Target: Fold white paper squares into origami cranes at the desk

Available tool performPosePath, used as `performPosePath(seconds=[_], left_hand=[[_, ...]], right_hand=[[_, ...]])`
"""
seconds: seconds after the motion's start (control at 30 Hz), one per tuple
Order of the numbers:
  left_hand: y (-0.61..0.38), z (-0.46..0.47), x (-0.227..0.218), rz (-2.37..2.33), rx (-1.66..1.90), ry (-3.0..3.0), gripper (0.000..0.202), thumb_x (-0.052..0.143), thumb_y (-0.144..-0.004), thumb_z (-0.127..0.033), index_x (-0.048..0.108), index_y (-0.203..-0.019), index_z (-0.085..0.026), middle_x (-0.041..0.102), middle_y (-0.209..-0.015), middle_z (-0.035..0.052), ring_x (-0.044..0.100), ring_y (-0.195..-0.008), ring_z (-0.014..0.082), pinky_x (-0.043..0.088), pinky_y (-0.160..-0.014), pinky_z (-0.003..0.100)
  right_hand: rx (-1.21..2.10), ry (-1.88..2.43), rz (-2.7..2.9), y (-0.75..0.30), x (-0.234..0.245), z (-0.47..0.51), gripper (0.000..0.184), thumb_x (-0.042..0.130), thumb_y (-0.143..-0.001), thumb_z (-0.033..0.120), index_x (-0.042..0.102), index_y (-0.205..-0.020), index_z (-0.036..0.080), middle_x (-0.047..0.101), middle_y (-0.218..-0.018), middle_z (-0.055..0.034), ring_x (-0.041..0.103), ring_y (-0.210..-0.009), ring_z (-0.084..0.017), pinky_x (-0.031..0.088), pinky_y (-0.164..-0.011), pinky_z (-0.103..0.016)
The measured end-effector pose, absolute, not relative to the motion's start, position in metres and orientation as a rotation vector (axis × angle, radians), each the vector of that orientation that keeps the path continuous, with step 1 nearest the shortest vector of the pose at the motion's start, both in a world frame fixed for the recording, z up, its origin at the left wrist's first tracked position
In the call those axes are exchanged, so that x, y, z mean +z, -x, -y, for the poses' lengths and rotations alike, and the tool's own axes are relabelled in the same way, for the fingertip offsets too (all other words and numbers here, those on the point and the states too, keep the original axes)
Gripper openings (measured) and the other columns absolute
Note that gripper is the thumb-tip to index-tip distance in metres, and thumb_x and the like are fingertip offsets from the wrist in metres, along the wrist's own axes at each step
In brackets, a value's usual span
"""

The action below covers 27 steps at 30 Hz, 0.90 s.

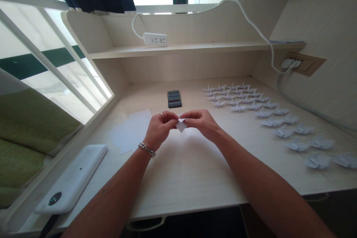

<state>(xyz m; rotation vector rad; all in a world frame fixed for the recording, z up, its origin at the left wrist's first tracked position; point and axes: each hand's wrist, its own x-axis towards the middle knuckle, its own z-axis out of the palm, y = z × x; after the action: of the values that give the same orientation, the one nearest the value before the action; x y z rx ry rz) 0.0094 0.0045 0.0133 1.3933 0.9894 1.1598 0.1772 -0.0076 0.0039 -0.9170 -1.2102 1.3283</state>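
Between my two hands, just above the desk, is a small folded piece of white paper [181, 126] with its point facing down toward me. My left hand [160, 126], with a ring and a chain bracelet, pinches its left side. The fingers of my right hand [203, 122] pinch the right side. Beyond my hands lies a small dark case [174, 99] on the desk. Flat sheets of white paper [129, 130] are spread to the left of my left hand. Rows of folded paper cranes [256, 105] stand on the right side.
A long white device [74, 180] with a round dark display lies at the left front, a dark strap or cable at its near end. On the shelf [195, 47] rests a white power strip [155, 39]. A white cable runs down to the wall socket [304, 63] at right.
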Motion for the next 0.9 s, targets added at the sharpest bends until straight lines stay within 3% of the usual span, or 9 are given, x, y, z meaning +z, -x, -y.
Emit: performPosePath(seconds=[0.17, 0.4, 0.77, 0.9], left_hand=[[-0.01, -0.005, 0.012, -0.955, 1.166, -1.32, 0.011, 0.071, -0.065, -0.018, 0.069, -0.073, -0.012, 0.067, -0.067, 0.0021, 0.062, -0.065, 0.0132, 0.052, -0.064, 0.026], [-0.009, -0.006, 0.01, -0.936, 1.182, -1.298, 0.032, 0.081, -0.061, -0.025, 0.066, -0.085, -0.011, 0.071, -0.073, 0.0056, 0.064, -0.066, 0.0151, 0.052, -0.063, 0.028], [-0.011, -0.005, 0.01, -0.943, 1.193, -1.309, 0.049, 0.08, -0.064, -0.026, 0.058, -0.106, -0.013, 0.07, -0.072, 0.0015, 0.064, -0.065, 0.014, 0.05, -0.064, 0.028], [-0.013, -0.005, 0.008, -0.984, 1.066, -1.384, 0.042, 0.081, -0.059, -0.019, 0.06, -0.096, -0.011, 0.07, -0.073, 0.0042, 0.065, -0.066, 0.0145, 0.049, -0.064, 0.027]], right_hand=[[1.309, 0.965, 1.198, -0.177, 0.004, 0.007, 0.023, 0.077, -0.062, 0.028, 0.076, -0.08, 0.013, 0.072, -0.075, -0.0069, 0.065, -0.071, -0.018, 0.053, -0.071, -0.034], [1.23, 0.977, 1.216, -0.172, 0.0, 0.005, 0.021, 0.081, -0.054, 0.024, 0.067, -0.065, 0.013, 0.066, -0.061, -0.0007, 0.059, -0.058, -0.012, 0.049, -0.058, -0.028], [1.155, 0.966, 1.194, -0.17, -0.001, 0.004, 0.029, 0.082, -0.054, 0.029, 0.059, -0.063, 0.015, 0.061, -0.058, 0.0014, 0.057, -0.056, -0.012, 0.048, -0.055, -0.027], [1.07, 0.977, 1.148, -0.171, -0.006, 0.001, 0.03, 0.08, -0.056, 0.027, 0.054, -0.065, 0.017, 0.058, -0.058, 0.0036, 0.056, -0.055, -0.012, 0.049, -0.055, -0.027]])
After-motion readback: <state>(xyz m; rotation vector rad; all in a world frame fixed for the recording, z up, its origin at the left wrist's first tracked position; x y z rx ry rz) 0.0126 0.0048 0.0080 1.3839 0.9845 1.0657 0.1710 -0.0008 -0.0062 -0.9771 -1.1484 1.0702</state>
